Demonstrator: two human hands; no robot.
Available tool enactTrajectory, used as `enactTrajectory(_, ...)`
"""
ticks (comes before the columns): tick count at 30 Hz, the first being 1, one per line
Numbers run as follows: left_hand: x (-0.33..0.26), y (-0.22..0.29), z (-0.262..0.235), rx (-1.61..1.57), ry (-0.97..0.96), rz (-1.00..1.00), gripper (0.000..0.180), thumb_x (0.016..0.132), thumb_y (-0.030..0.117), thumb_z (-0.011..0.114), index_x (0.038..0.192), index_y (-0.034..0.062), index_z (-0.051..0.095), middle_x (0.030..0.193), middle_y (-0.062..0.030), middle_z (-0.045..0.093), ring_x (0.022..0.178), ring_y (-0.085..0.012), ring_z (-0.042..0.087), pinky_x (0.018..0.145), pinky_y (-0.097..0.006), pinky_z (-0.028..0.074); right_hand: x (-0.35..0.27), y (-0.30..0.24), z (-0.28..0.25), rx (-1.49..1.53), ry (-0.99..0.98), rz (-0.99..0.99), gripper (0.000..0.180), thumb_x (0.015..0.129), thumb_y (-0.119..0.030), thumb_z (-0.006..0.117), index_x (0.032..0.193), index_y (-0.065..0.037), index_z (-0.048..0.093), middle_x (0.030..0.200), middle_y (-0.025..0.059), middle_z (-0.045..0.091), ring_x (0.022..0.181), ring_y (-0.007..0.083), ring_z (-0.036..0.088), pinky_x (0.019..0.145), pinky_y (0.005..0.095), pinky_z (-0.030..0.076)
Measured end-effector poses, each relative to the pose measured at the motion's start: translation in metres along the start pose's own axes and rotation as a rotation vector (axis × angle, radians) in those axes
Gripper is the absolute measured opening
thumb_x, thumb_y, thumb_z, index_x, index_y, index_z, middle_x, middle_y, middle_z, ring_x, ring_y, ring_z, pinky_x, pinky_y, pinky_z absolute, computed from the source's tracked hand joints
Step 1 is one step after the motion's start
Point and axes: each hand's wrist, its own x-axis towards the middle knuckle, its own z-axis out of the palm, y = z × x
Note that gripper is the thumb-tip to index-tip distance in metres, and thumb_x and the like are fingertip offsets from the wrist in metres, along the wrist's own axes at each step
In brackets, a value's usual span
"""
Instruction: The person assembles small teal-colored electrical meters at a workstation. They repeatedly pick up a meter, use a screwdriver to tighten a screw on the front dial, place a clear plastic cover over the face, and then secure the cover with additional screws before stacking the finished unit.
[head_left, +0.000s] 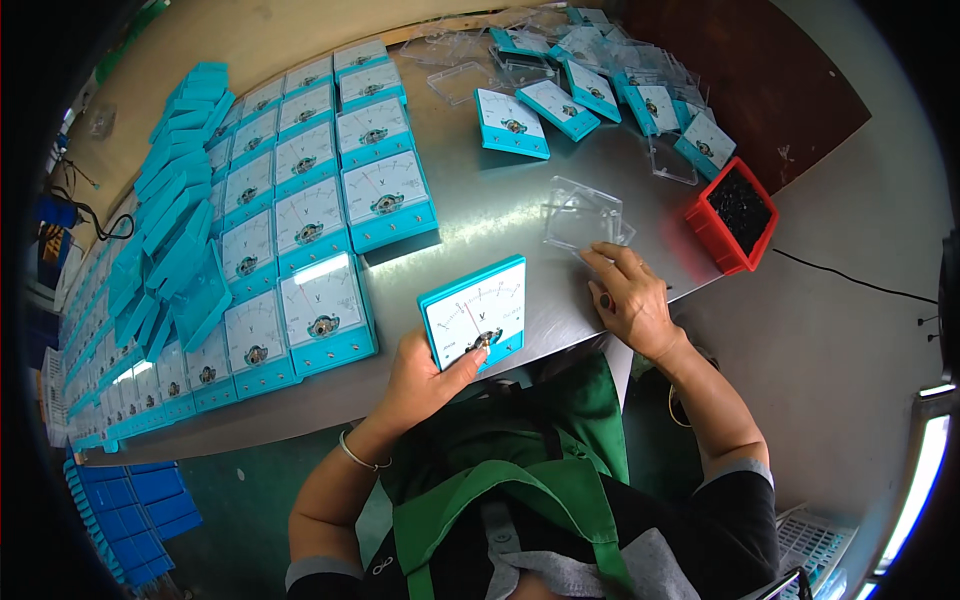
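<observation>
My left hand [430,372] grips a voltmeter [478,318] with a blue case, white dial and thin red needle, tilted face up above the table's near edge. The thumb lies over the lower part of its dial, by the brass-coloured movement. Over to the right, my right hand [635,300] is bent but not closed, its fingertips at the near edge of a clear plastic cover [580,213] lying on the metal table. Between its thumb and fingers shows a small dark round thing; whether it is held, I cannot tell.
Rows of similar meters [305,220] fill the table's left side, with blue empty cases [180,220] heaped over them. More meters [560,108] and clear covers [460,82] lie at the back. A red bin [735,258] of small black parts sits at the right edge.
</observation>
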Motion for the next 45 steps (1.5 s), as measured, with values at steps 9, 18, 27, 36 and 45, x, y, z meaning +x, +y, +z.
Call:
enactTrajectory(9,-0.022,0.006,-0.001,-0.023,0.020,-0.026,0.025,0.081,0.004,0.065,0.104,-0.0044,0.061,0.094,-0.0099,0.067,0.087,-0.0146,0.062,0.078,-0.030,0.049,0.068,0.057,-0.004,0.155,0.132,0.330,0.019,0.077,-0.011,0.067,0.095,-0.006,0.065,0.087,0.0099,0.067,0.073,0.0252,0.063,0.070,0.0380,0.051)
enactTrajectory(18,-0.033,0.009,0.002,0.104,-0.013,-0.031,0.029,0.079,0.005,0.067,0.106,-0.0027,0.060,0.094,-0.0112,0.067,0.085,-0.0165,0.064,0.078,-0.031,0.049,0.083,0.026,0.027,-0.073,-0.080,-0.293,0.041,0.076,-0.019,0.069,0.114,-0.007,0.061,0.123,0.0097,0.058,0.117,0.0295,0.052,0.084,0.0396,0.052)
enactTrajectory(27,-0.025,0.032,0.001,0.476,-0.367,0.285,0.037,0.073,0.005,0.067,0.109,-0.0006,0.059,0.141,-0.0197,0.039,0.107,-0.0357,0.059,0.085,-0.039,0.050,0.041,-0.010,0.004,0.193,-0.195,-0.596,0.048,0.065,-0.009,0.068,0.113,-0.013,0.062,0.123,0.0030,0.059,0.119,0.0265,0.053,0.079,0.0330,0.055)
enactTrajectory(36,-0.027,0.014,0.040,0.364,-0.343,-0.064,0.037,0.080,0.011,0.062,0.116,-0.0001,0.057,0.152,-0.0288,-0.001,0.132,-0.0449,0.032,0.099,-0.042,0.040,0.034,0.067,-0.070,-0.036,0.367,0.256,0.009,0.081,0.001,0.062,0.090,-0.002,0.062,0.081,0.0129,0.061,0.067,0.0240,0.061,0.060,0.0333,0.049)
enactTrajectory(45,-0.011,0.015,0.051,0.302,-0.321,0.085,0.041,0.080,0.011,0.063,0.118,-0.0007,0.056,0.154,-0.0235,0.003,0.133,-0.0423,0.032,0.101,-0.041,0.038,0.029,0.175,-0.094,-0.203,-0.245,0.799,0.020,0.074,-0.011,0.067,0.093,-0.004,0.069,0.085,0.0105,0.069,0.082,0.0234,0.067,0.072,0.0359,0.050)
